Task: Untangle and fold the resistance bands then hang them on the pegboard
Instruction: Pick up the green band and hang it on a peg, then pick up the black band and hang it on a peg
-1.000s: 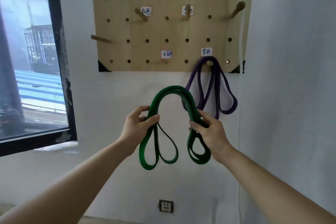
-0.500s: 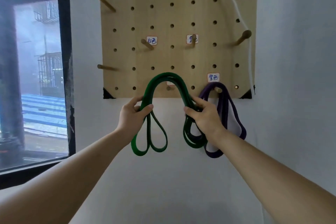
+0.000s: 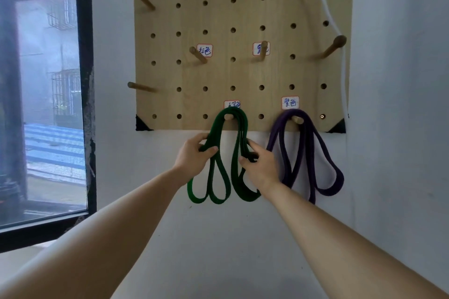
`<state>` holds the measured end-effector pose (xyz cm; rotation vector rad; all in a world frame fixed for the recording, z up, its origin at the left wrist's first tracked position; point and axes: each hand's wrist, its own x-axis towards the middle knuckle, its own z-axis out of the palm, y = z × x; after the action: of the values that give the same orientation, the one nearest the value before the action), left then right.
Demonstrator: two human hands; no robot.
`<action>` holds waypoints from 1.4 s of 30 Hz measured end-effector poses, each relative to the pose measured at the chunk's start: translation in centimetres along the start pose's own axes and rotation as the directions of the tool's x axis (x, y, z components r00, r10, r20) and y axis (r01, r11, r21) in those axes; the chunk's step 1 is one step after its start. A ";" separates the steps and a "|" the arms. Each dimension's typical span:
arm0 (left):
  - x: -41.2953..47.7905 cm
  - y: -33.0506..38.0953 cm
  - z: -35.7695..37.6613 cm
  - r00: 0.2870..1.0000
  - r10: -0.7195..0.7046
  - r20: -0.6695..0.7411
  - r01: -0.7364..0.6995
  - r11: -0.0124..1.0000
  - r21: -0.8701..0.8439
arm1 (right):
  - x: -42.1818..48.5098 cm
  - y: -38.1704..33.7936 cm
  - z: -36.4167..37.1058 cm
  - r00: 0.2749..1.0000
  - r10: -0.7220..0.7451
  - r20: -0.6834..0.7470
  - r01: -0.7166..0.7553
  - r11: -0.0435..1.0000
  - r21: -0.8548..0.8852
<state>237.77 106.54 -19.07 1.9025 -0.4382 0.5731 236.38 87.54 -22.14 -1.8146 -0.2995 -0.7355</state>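
A folded green resistance band (image 3: pixel 220 177) is draped over a wooden peg (image 3: pixel 228 117) in the bottom row of the wooden pegboard (image 3: pixel 243 14). My left hand (image 3: pixel 193 155) grips its left strands just below the board. My right hand (image 3: pixel 260 165) holds the right strands, thumb and fingers around them. Both loop ends hang below my hands. A folded purple band (image 3: pixel 313 170) hangs on the neighbouring peg (image 3: pixel 297 119) to the right, partly behind my right hand.
Several bare wooden pegs (image 3: pixel 198 55) stick out of the board, some beside small paper labels (image 3: pixel 290 102). A white cord (image 3: pixel 343 75) runs down the board's right side. A black-framed window (image 3: pixel 83 94) stands at the left, a white wall at the right.
Both hands lifted the green band up to the board, and its top fold now sits over the bottom-row peg. The view has come closer to the pegboard.
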 end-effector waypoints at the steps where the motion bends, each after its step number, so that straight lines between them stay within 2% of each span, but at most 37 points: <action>1: 0.0 -0.3 0.1 1.000 0.005 0.005 -0.005 1.000 -0.001 | 0.1 0.3 -0.1 1.000 -0.003 0.011 0.003 1.000 -0.013; 6: -0.8 -0.6 0.4 0.999 0.037 0.032 -0.037 0.999 -0.010 | -0.6 0.8 -1.1 0.998 -0.026 0.058 0.025 1.000 0.016; 10: -3.3 -1.0 -0.7 1.000 -0.005 -0.015 0.004 0.999 -0.049 | -2.5 0.0 -2.1 0.999 -0.032 -0.016 0.031 0.999 -0.030; 13: -6.1 -1.1 -1.5 0.998 -0.038 -0.058 0.033 0.995 -0.089 | -5.1 -0.2 -2.5 0.993 -0.106 -0.048 0.100 0.988 -0.119; 15: -8.5 -0.8 -1.9 0.996 -0.063 -0.059 0.054 0.989 -0.139 | -7.3 -0.1 -2.9 0.988 -0.146 -0.054 0.139 0.984 -0.111; 17: -11.2 -0.8 -2.2 0.996 -0.081 -0.026 0.074 0.978 -0.197 | -9.8 0.4 -3.2 0.991 -0.124 -0.048 0.119 0.989 -0.090; 20: -15.7 -2.4 -2.3 0.991 -0.109 0.077 0.122 0.972 -0.200 | -13.8 2.1 -3.3 0.997 -0.060 0.046 0.062 0.997 -0.048; 25: -24.3 -9.2 -1.4 0.939 -0.229 0.257 0.242 0.970 -0.019 | -21.7 8.1 -2.3 0.955 0.079 0.287 -0.052 0.994 -0.100; 28: -29.0 -14.1 -0.4 0.888 -0.335 0.315 0.324 0.942 0.086 | -26.0 12.7 -1.0 0.884 0.189 0.428 -0.097 0.969 -0.226; 31: -33.5 -18.9 0.9 0.823 -0.449 0.348 0.426 0.893 0.144 | -29.7 17.4 0.5 0.761 0.332 0.557 -0.134 0.921 -0.366; 34: -38.3 -23.9 2.5 0.747 -0.564 0.353 0.543 0.823 0.167 | -33.0 21.8 1.9 0.546 0.478 0.688 -0.139 0.861 -0.489; 38: -45.0 -29.3 5.1 0.606 -0.718 0.341 0.709 0.683 0.178 | -37.1 26.6 3.4 0.273 0.603 0.749 0.002 0.778 -0.628; 40: -48.2 -31.2 6.7 0.546 -0.774 0.321 0.769 0.615 0.173 | -39.0 28.5 4.2 0.207 0.642 0.738 0.022 0.751 -0.659; 42: -51.3 -32.8 8.3 0.508 -0.801 0.317 0.803 0.574 0.162 | -41.3 30.2 5.2 0.180 0.662 0.728 -0.029 0.743 -0.668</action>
<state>215.17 113.42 -75.81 1.9449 0.2673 -0.4267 222.26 87.32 -71.65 -2.5644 -0.4228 0.9244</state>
